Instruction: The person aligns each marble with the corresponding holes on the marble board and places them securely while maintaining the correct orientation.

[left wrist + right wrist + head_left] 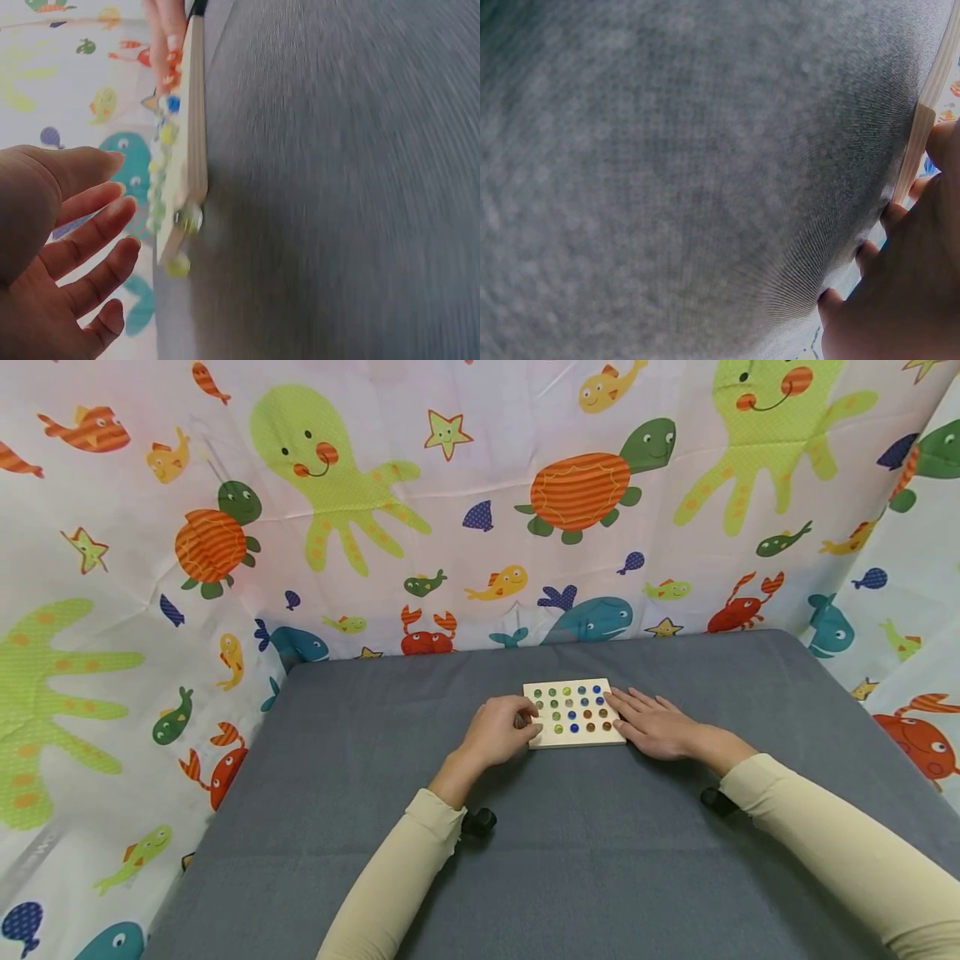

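Observation:
A pale wooden board (557, 741) lies on the table with rows of green, yellow, blue and brown-orange marbles (574, 727) set in it. At its left end is my left hand (495, 731), fingers loosely bent. In the left wrist view this hand (67, 247) has thumb and fingers apart, nothing between them. A clear marble (192, 218) and a yellow-green marble (178, 265) show blurred by the board's near end. My right hand (654, 727) rests its extended fingers on the board's right end; the right wrist view shows its thumb and fingers along the board's edge (915, 146).
Dark grey cloth (360, 760) covers the table. Behind and at the sides hangs a white curtain (450, 552) printed with sea animals. A black wrist device (480, 822) sits under the left cuff, another (717, 802) under the right cuff.

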Demonstrator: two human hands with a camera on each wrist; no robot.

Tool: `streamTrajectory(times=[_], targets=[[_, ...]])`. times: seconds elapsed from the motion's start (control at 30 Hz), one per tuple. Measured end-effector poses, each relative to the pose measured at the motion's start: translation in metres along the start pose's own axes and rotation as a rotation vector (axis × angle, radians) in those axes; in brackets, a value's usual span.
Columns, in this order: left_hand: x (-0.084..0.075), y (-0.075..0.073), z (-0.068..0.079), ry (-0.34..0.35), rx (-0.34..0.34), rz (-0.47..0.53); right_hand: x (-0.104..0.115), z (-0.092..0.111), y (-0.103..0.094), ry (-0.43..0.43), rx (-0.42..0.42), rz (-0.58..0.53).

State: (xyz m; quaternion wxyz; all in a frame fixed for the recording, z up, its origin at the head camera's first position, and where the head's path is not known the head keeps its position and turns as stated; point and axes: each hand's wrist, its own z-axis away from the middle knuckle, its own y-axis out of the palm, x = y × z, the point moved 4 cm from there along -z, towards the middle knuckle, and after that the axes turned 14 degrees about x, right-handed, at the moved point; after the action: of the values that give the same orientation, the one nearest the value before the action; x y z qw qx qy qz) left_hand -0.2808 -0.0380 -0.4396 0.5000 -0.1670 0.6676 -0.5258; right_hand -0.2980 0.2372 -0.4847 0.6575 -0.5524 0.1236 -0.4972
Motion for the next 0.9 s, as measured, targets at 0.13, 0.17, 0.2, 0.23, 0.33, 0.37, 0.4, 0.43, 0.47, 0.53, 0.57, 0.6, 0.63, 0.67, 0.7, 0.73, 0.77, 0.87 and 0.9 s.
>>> streamTrajectory(times=[0.13,0.17,0.2,0.23,0.33,0.37,0.4,0.43,0.47,0.53,0.57,0.6,0.63,0.67,0.7,0.73,0.77,0.87,0.9], targets=[[0.012,-0.008,0.012,-0.018,-0.005,0.031,0.001,0.002,0.001,0.012,0.005,-0.003],[0.015,-0.009,0.015,-0.019,-0.006,0.036,0.0,0.002,0.001,0.011,0.007,-0.004],[0.018,-0.011,0.018,-0.02,-0.003,0.042,0.0,0.002,0.001,0.014,0.007,-0.005],[0.022,-0.012,0.021,-0.024,-0.002,0.048,-0.001,0.001,0.001,0.014,0.01,-0.004],[0.03,-0.016,0.027,-0.034,-0.002,0.059,-0.004,-0.001,0.002,0.03,0.019,0.004],[0.033,-0.017,0.028,-0.034,0.0,0.062,-0.005,-0.001,0.002,0.034,0.024,0.006],[0.035,-0.019,0.029,-0.036,0.002,0.067,-0.005,-0.001,0.002,0.039,0.024,0.006],[0.037,-0.02,0.03,-0.037,0.003,0.07,-0.005,-0.001,0.002,0.041,0.025,0.005],[0.038,-0.02,0.03,-0.036,0.006,0.075,-0.005,-0.001,0.002,0.041,0.025,0.004],[0.041,-0.02,0.03,-0.03,0.013,0.082,-0.004,-0.001,0.002,0.041,0.026,0.006],[0.043,-0.02,0.03,-0.026,0.017,0.094,-0.004,-0.001,0.002,0.04,0.026,0.007],[0.044,-0.02,0.029,-0.02,0.019,0.107,-0.004,-0.002,0.002,0.039,0.025,0.006],[0.045,-0.019,0.028,-0.016,0.023,0.121,-0.004,-0.002,0.002,0.038,0.025,0.005],[0.047,-0.018,0.027,-0.013,0.026,0.137,-0.004,-0.002,0.002,0.036,0.025,0.006],[0.048,-0.017,0.026,-0.011,0.03,0.155,-0.004,-0.003,0.003,0.036,0.026,0.005],[0.05,-0.016,0.024,-0.01,0.033,0.172,-0.004,-0.003,0.003,0.035,0.026,0.001],[0.051,-0.016,0.022,-0.012,0.038,0.193,-0.005,-0.003,0.003,0.036,0.028,0.001],[0.052,-0.012,0.017,-0.018,0.051,0.227,-0.005,-0.004,0.003,0.038,0.03,0.002],[0.052,-0.012,0.015,-0.021,0.055,0.235,-0.006,-0.004,0.003,0.037,0.03,0.002]])
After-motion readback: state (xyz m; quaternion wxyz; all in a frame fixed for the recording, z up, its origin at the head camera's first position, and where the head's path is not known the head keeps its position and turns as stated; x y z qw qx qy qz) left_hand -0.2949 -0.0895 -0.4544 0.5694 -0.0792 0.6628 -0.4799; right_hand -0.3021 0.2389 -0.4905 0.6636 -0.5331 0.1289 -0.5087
